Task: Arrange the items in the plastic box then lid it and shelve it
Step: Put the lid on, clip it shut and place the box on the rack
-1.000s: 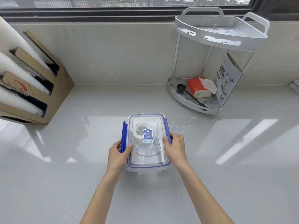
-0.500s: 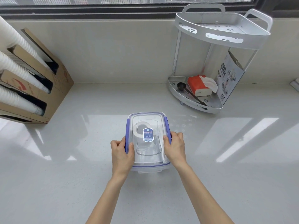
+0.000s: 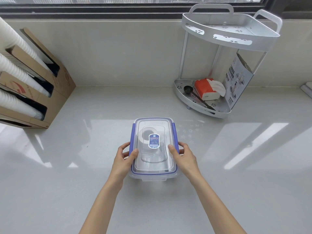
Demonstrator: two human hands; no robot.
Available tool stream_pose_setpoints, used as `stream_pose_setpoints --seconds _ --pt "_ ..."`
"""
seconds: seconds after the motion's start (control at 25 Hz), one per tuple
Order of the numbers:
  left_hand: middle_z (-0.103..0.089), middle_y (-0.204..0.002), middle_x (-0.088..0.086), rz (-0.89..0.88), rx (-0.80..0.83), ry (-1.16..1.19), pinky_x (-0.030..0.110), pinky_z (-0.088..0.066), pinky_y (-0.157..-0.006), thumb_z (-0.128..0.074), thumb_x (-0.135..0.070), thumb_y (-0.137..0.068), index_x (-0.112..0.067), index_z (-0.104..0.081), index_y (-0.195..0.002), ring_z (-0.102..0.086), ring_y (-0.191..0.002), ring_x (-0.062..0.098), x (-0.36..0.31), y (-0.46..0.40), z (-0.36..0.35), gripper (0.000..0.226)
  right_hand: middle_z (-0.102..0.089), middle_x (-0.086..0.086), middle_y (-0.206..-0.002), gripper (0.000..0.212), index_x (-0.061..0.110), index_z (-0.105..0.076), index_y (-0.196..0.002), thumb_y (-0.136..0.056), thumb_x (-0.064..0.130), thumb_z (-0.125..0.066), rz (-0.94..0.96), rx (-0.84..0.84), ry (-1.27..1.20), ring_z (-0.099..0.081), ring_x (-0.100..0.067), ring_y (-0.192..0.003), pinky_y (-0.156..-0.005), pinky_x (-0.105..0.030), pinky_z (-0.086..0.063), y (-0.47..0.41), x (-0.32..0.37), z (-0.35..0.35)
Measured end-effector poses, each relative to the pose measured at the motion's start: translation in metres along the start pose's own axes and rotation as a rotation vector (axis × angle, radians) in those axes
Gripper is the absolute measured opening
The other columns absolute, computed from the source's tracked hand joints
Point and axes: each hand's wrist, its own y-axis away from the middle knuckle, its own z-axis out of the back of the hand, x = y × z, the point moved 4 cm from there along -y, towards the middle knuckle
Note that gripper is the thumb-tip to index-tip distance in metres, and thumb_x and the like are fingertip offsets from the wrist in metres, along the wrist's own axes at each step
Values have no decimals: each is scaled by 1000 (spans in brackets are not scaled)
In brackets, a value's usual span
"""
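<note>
A clear plastic box (image 3: 153, 149) with a blue-trimmed lid (image 3: 152, 125) sits on a pale, glossy tabletop (image 3: 84, 183), right in front of the person. A second ago the blue side clips stood flared out from the box; now both lie flat against its long sides, so the lid looks latched. That likely leaves only the lift to the shelf.

The left hand (image 3: 124, 159) grips the box's left side, thumb on the lid and fingers (image 3: 124, 146) curled around the clip. The right hand (image 3: 183, 157) mirrors it on the right side. Both hands are closed on the box, not open. Through the lid, a white ring-shaped roll (image 3: 145, 135) shows inside, under a small blue label (image 3: 154, 141); other contents are too faint to name.

Beyond the box and to its right stands a white two-tier corner shelf (image 3: 224, 36). Its top tier is bare; its bottom tier holds a red tissue pack (image 3: 205, 88), a dark scoop (image 3: 187, 89) and a printed card (image 3: 236, 81). Far to the box's left, a cardboard rack (image 3: 57, 85) holds stacks of white cups (image 3: 20, 76). A pale wall and a dark window frame (image 3: 101, 9) run behind the tabletop, which mirrors bright window light.
</note>
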Motion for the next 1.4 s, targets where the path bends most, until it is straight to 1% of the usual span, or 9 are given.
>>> stream_pose_setpoints --seconds 0.16,0.32,0.44,0.56,0.64,0.76,0.96,1.2,1.4 --pt "-60 -112 9 40 38 33 42 -49 -84 -57 -28 -86 -21 -42 -130 -60 -97 26 0 -3 0 47 -54 6 -86 52 17 -45 -127 -83 43 -58 5 27 1 -55 -17 -87 -77 -26 -41 7 -4 2" --pt "-62 -99 2 98 127 111 31 -53 -66 -58 -21 -85 -18 -44 -124 -61 -82 16 1 6 -2 41 -57 0 -92 49 15 -48 -125 -84 39 -60 11 14 6 -55 -18 -86 -76 -26 -40 11 -6 9" --pt "-62 -104 8 123 190 150 32 -54 -68 -60 -18 -84 -16 -46 -125 -61 -85 20 4 10 -3 44 -58 -1 -94 49 16 -48 -125 -83 38 -60 36 4 34 -55 -18 -85 -72 -24 -41 12 -5 18" --pt "-65 -99 5 129 240 207 30 -54 -66 -60 -19 -83 -12 -48 -124 -61 -83 20 -3 12 -6 43 -56 2 -78 41 16 -53 -120 -84 34 -61 85 -58 -3 -53 -13 -72 -60 -17 -40 12 5 30" --pt "-65 -99 4 91 262 188 27 -54 -62 -60 -20 -83 -12 -49 -124 -62 -80 18 -14 13 -9 43 -53 4 -72 38 16 -55 -118 -84 32 -61 125 -99 -33 -52 -8 -67 -60 -16 -40 12 15 39" --pt "-65 -97 3 12 276 176 24 -54 -58 -59 -22 -85 -12 -47 -124 -62 -79 17 -36 13 -13 42 -59 0 -80 38 18 -56 -118 -83 32 -62 185 -122 -51 -55 -14 -73 -64 -23 -42 10 35 53" --pt "-66 -94 3 -113 318 184 21 -58 -54 -56 -22 -86 -9 -46 -123 -63 -78 15 -87 17 -20 41 -70 -4 -97 36 20 -62 -113 -80 34 -65 291 -132 -63 -64 -21 -90 -86 -35 -50 5 77 85" --pt "-66 -88 2 -211 394 250 24 -58 -52 -56 -17 -86 -8 -48 -117 -68 -63 9 -157 24 -33 33 -64 3 -76 17 29 -66 -98 -81 31 -65 460 -156 -16 -58 -17 -81 -76 -26 -44 8 149 131" --pt "-70 -77 1 -282 454 277 24 -58 -50 -55 -17 -86 -7 -51 -109 -69 -58 9 -217 28 -46 25 -62 5 -76 35 23 -63 -113 -81 37 -64 538 -184 33 -58 -14 -79 -70 -23 -43 7 201 168"
